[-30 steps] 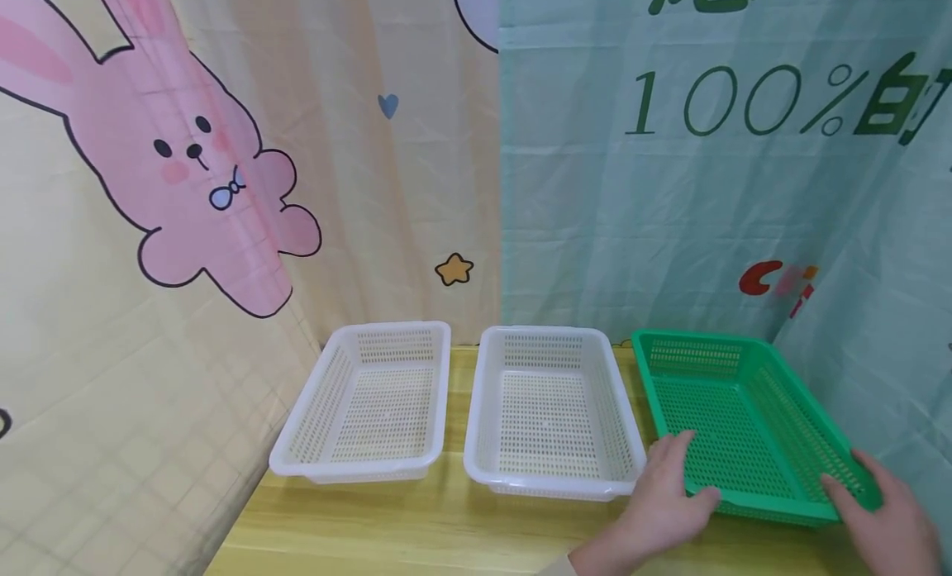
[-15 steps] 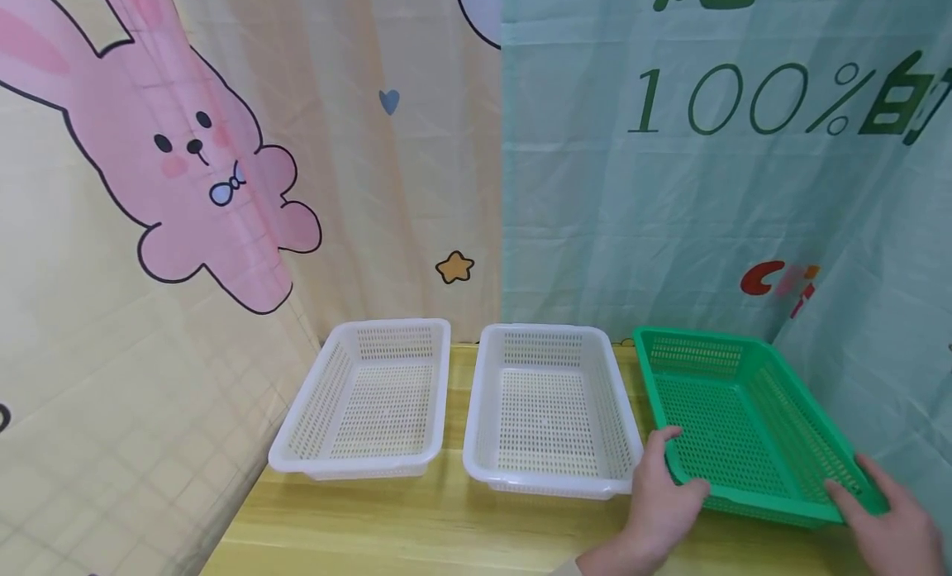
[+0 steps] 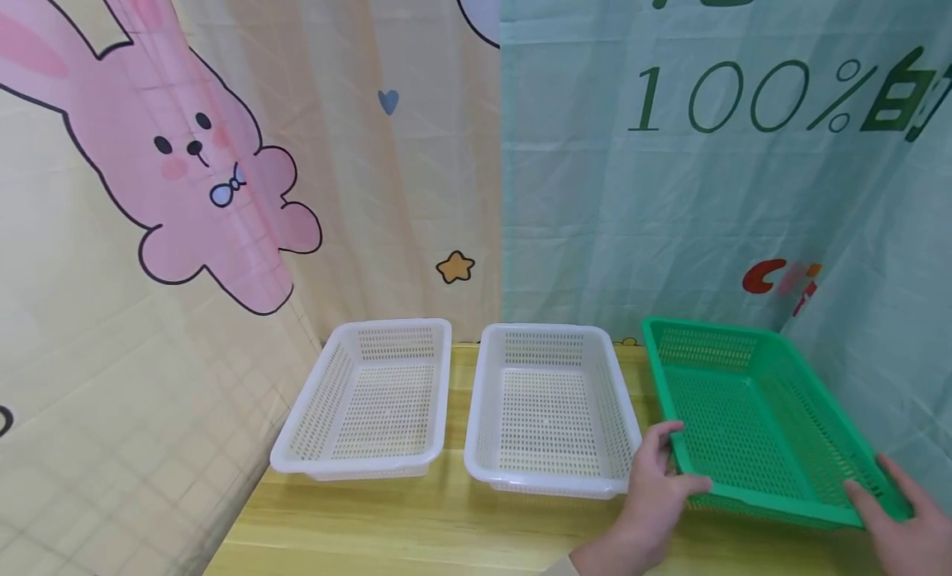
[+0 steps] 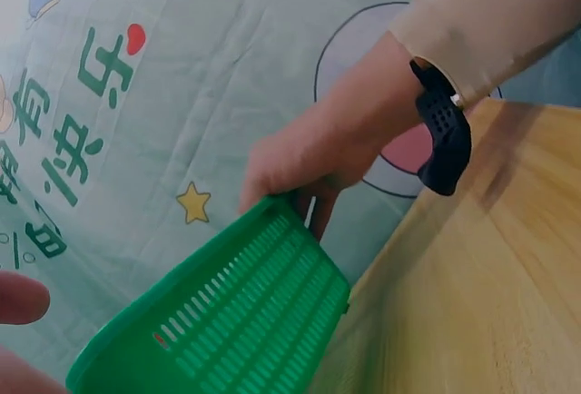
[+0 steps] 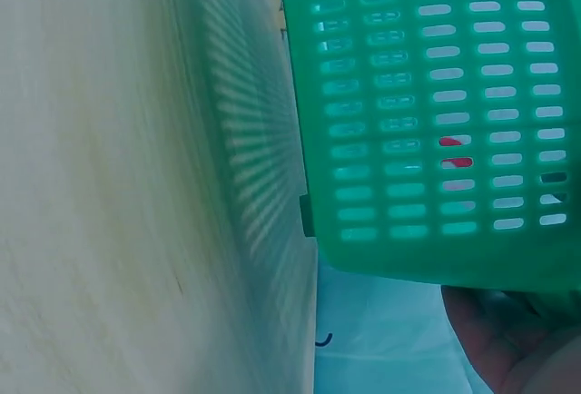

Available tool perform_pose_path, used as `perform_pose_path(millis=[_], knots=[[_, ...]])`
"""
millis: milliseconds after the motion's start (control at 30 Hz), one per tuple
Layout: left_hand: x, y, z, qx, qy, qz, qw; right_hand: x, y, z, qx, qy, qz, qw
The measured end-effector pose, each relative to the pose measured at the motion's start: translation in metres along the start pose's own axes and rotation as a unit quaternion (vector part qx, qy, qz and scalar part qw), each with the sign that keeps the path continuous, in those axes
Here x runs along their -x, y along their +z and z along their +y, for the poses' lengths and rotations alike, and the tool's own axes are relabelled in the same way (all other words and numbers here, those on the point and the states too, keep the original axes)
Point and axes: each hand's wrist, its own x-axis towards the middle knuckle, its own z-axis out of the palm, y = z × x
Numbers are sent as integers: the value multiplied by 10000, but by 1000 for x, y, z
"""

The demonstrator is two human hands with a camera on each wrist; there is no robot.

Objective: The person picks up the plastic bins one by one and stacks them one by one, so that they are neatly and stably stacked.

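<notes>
Both hands hold a green slotted plastic basket at the right of the head view. My left hand grips its near left corner, thumb over the front rim. My right hand holds the near right corner, with the thumb inside the rim and other fingers partly hidden outside. From the left wrist, the right hand shows on the basket's corner beyond the slotted wall. In the right wrist view the basket's slotted side stands off the tabletop, over its striped shadow. The basket holds nothing.
Two white slotted baskets, one in the middle and one at the left, stand on the wooden table. Printed curtains hang close behind the table and along its sides.
The green basket has shifted right and its far rim has risen. Both hands have moved with it, and the left fingers have closed more on its corner. The white baskets stay put.
</notes>
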Motion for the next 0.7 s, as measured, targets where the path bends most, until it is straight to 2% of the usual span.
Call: perform_pose_path(millis=[133,267,433,567,700], knots=[[-1,-1,1,279,-138,139,9994,0,2,2,-306,-164,173,9992],[-3,-1,3,468,-118,292,9984,-2,6,7,-522,-548,473,9960],[-6,-5,4,669,-84,284,9973,6,3,-4,-619,-836,753,9917],[-7,-9,6,967,-147,136,9951,19,-1,-22,-635,-656,843,9922],[-11,-13,12,1305,-168,-29,9913,26,-3,-28,-620,-528,991,9917]])
